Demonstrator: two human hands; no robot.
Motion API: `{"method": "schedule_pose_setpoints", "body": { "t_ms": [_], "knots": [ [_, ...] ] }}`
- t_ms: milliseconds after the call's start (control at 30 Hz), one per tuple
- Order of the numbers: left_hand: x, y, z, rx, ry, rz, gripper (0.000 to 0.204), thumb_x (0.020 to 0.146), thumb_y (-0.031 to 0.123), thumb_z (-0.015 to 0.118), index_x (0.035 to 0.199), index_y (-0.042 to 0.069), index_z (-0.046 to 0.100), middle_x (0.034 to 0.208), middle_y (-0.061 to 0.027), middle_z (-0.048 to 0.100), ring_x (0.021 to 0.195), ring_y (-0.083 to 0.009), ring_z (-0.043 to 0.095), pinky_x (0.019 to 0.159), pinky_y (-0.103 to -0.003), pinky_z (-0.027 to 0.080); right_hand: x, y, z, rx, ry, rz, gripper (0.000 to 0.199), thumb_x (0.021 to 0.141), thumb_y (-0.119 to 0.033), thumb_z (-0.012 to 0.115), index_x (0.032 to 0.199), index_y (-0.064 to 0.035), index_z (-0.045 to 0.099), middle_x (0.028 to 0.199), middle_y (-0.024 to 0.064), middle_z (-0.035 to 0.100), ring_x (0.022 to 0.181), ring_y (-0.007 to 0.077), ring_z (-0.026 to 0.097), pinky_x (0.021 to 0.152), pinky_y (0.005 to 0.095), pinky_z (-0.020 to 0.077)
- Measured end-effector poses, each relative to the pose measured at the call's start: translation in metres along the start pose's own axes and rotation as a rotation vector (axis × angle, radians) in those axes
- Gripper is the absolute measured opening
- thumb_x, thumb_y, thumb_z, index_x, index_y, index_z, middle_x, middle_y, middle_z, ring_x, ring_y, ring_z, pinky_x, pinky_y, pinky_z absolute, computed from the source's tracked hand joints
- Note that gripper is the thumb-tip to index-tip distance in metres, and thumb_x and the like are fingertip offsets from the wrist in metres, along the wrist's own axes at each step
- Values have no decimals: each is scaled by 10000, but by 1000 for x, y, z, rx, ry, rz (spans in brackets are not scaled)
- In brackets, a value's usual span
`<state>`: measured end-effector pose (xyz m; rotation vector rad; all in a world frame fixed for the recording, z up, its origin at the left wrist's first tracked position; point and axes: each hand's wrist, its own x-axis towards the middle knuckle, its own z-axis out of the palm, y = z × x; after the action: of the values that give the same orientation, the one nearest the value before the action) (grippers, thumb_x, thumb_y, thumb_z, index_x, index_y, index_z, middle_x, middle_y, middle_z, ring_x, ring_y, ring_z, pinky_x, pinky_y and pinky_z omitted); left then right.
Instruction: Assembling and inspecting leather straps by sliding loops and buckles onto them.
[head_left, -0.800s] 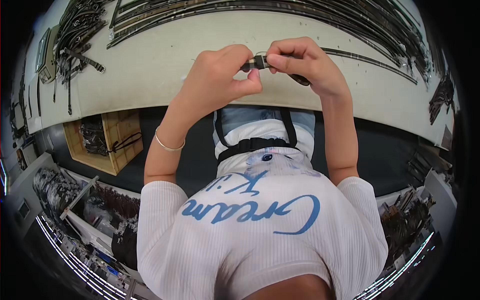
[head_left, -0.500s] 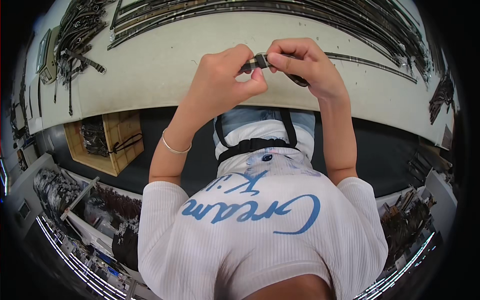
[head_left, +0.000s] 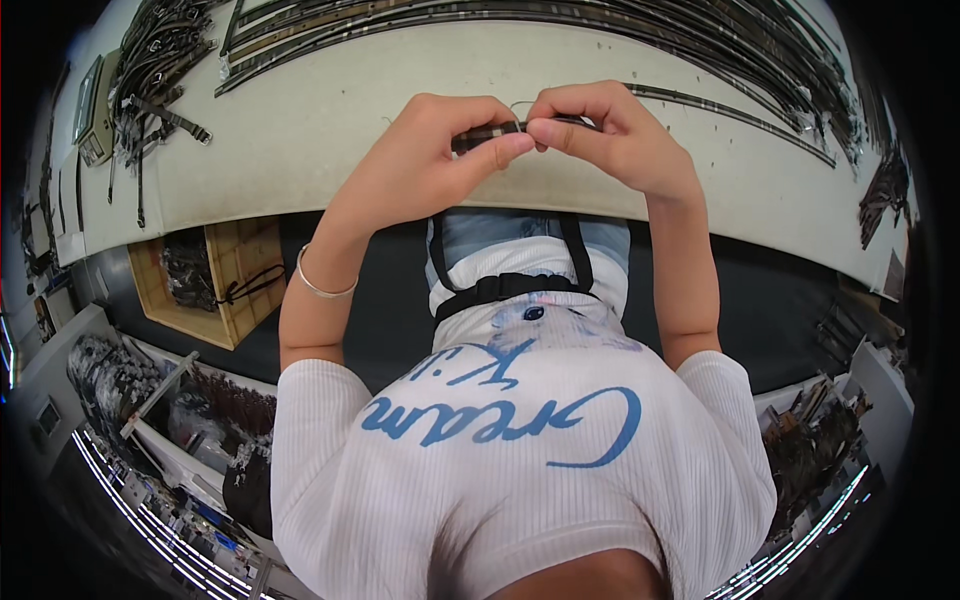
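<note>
Above the near part of the white table, a dark plaid belt is held between my two hands. My left hand is closed on it, thumb and fingers pinching the band. Close beside it, my right hand pinches the belt too, with the thumb tips nearly meeting. The buckle end is mostly covered by the fingers. To the right, a plaid strap runs across the table from behind my right hand; I cannot tell whether it joins the held belt.
Long dark straps lie in rows along the far side of the table. A heap of buckled belts sits at the far left, next to a box-like device. Below the table edge stands a wooden crate with dark items inside.
My hands have drawn closer together, and the left has turned and shifted slightly left. The buckle seen between them before is now mostly hidden, while more plaid band shows in my left hand.
</note>
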<state>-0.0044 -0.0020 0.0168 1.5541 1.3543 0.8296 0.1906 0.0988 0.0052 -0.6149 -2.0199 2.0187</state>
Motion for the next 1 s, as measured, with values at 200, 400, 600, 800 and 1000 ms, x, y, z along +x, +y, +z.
{"method": "schedule_pose_setpoints", "body": {
  "t_ms": [200,400,600,800,1000],
  "knots": [
    [0,-5,4,73,109,154,137,828,89,685,858,-40,650,630,-43,541,526,-98,411,486,-240,335,-2,-1,10,-391,135,-146,139,856,-126,651,870,9,619,808,60,613,722,148,539,668,274,421],
    [-4,-8,10,142,259,152,118,823,66,683,855,-41,646,630,-52,540,505,-100,396,458,-243,310,-13,-2,35,-807,668,-333,210,817,-209,677,813,-14,601,722,89,609,645,252,552,621,365,435],
    [-3,-12,12,188,207,218,125,824,69,689,859,-40,639,628,-62,526,499,-115,401,456,-255,319,-16,-5,33,-468,462,-57,142,828,-155,649,804,-15,643,589,88,568,483,222,509,511,311,407],
    [-3,-11,11,212,179,260,119,824,59,683,873,-38,635,611,-70,483,488,-139,390,450,-275,310,-13,-3,30,-447,417,-101,108,834,-113,621,797,-16,650,585,92,569,463,184,483,466,284,374],
    [-1,-12,11,193,159,258,119,829,55,677,882,-42,632,615,-71,485,499,-138,391,463,-277,316,-10,2,33,-429,443,-186,97,832,-97,618,782,-15,633,568,89,551,456,185,478,451,283,362]
  ]
}}
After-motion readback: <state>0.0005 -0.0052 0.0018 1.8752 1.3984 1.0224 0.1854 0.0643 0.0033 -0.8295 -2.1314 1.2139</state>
